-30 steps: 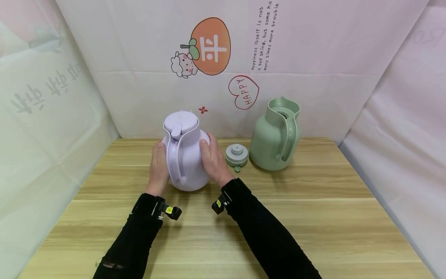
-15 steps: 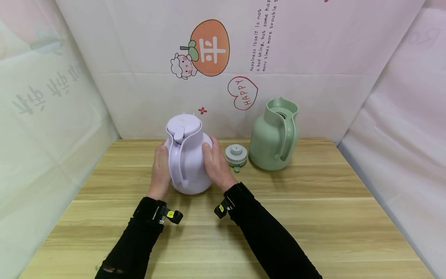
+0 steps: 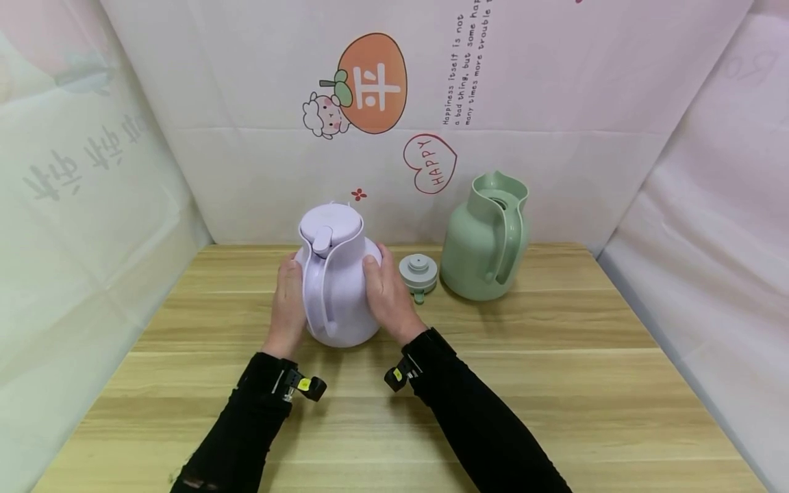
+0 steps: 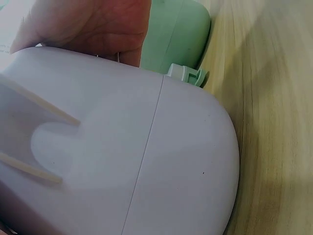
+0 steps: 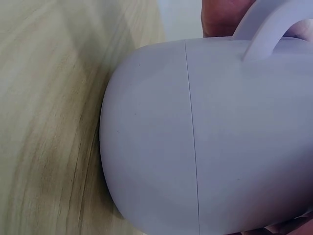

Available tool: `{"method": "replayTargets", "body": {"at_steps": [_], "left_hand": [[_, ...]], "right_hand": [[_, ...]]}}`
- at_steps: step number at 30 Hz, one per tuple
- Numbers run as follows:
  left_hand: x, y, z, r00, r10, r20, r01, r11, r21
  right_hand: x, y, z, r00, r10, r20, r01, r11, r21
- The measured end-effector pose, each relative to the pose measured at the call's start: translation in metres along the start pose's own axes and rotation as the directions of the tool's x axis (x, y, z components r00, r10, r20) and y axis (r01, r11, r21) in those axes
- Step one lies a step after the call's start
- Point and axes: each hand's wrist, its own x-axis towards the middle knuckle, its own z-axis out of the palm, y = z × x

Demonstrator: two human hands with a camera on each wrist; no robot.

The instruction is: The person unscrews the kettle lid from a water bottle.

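A lavender vacuum jug [image 3: 351, 301] with its lid [image 3: 331, 222] on stands on the table, its handle towards me. My left hand [image 3: 286, 301] grips its left side, while my right hand [image 3: 390, 296] holds the right side, thumb laid along the body. The fingers beyond the jug are mostly hidden. In the left wrist view, the right hand [image 4: 105, 32] lies against the far side of the body. Behind the handle [image 5: 279, 27], part of the left hand [image 5: 220, 19] shows in the right wrist view. The jug's base is right at the wood.
Right of the jug, a grey stopper [image 3: 418, 270] with a green tab rests on the table [image 3: 555, 383]. Beyond it stands a green jug [image 3: 481, 253] with an uncovered mouth. A printed white cloth [image 3: 246, 171] hangs along the table's back edge.
Both hands have shifted the lavender jug a little to the right and towards me. The green jug and the stopper have stayed in place.
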Motion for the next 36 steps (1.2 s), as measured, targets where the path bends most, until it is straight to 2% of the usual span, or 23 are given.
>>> {"method": "replayTargets", "body": {"at_steps": [8,15,19,28,36], "left_hand": [[-0.006,0.002,0.001,0.999,-0.044,0.018,0.044,0.999,0.007],[-0.009,0.001,0.004,1.000,-0.014,0.011,0.014,1.000,0.023],[-0.013,0.002,0.006,1.000,-0.023,0.005,0.023,0.999,0.034],[-0.018,0.004,0.010,1.000,0.010,0.010,-0.010,1.000,0.020],[-0.023,0.004,0.013,0.999,0.037,-0.012,-0.037,0.999,0.029]], "right_hand": [[-0.005,0.000,-0.004,1.000,-0.012,-0.010,0.012,1.000,-0.007],[-0.009,0.001,-0.007,0.999,-0.037,-0.023,0.037,0.999,-0.014],[-0.011,0.001,-0.009,0.998,-0.054,-0.028,0.054,0.998,-0.013],[-0.018,0.000,-0.013,0.999,-0.035,-0.026,0.034,0.999,-0.016],[-0.022,0.001,-0.016,0.999,-0.050,-0.019,0.050,0.999,-0.013]]}}
